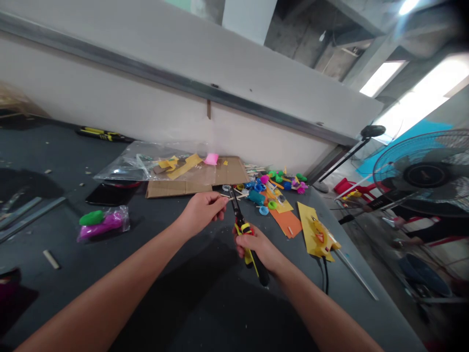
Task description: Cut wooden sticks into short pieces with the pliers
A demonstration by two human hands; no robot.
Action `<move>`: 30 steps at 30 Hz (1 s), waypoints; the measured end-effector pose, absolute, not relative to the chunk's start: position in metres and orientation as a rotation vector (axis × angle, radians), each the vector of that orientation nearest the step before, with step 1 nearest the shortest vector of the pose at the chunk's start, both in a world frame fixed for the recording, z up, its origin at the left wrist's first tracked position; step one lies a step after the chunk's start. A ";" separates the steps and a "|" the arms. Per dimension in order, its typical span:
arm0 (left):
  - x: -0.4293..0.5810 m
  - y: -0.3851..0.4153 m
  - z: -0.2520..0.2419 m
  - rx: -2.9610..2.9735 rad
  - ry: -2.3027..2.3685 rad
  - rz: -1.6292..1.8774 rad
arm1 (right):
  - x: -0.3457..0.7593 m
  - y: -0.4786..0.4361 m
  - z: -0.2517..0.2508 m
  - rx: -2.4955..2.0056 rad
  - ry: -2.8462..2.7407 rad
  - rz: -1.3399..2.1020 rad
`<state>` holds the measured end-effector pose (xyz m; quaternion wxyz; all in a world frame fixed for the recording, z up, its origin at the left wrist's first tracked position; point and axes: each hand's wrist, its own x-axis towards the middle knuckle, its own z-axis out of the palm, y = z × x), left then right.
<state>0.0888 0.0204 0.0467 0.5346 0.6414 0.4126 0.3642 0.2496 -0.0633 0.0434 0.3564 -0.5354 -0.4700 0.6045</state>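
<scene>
My right hand (258, 244) is wrapped round the yellow and black handles of a pair of pliers (239, 217), perhaps wire strippers, whose dark jaws point away from me. Left of the jaws, my left hand (201, 212) pinches a thin pale stick (229, 197) between thumb and fingers. The stick's far end meets or passes close to the jaws; I cannot tell whether they grip it. Just beyond the tool lie blue and green plastic pieces (258, 193) in a pile.
Cardboard (176, 189) lies under a clear plastic bag (124, 164) at the back. A dark phone-like slab (112, 194) and bagged purple and green clay (104, 225) lie left. Orange card (286, 222) and a yellow glue gun (322, 237) lie right, near the table edge. A fan (427, 173) stands beyond.
</scene>
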 end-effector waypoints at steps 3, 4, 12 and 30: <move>0.087 0.022 0.044 1.626 0.994 0.897 | 0.250 -0.063 0.042 -1.338 -1.116 1.645; 0.086 0.022 0.043 1.686 1.001 0.913 | 0.250 -0.063 0.041 -1.321 -1.077 1.673; 0.082 0.020 0.044 2.346 1.125 0.899 | 0.250 -0.061 0.041 -1.286 -0.913 1.827; 0.088 0.020 0.052 1.632 1.028 0.786 | 0.253 -0.058 0.033 -1.449 -1.239 1.483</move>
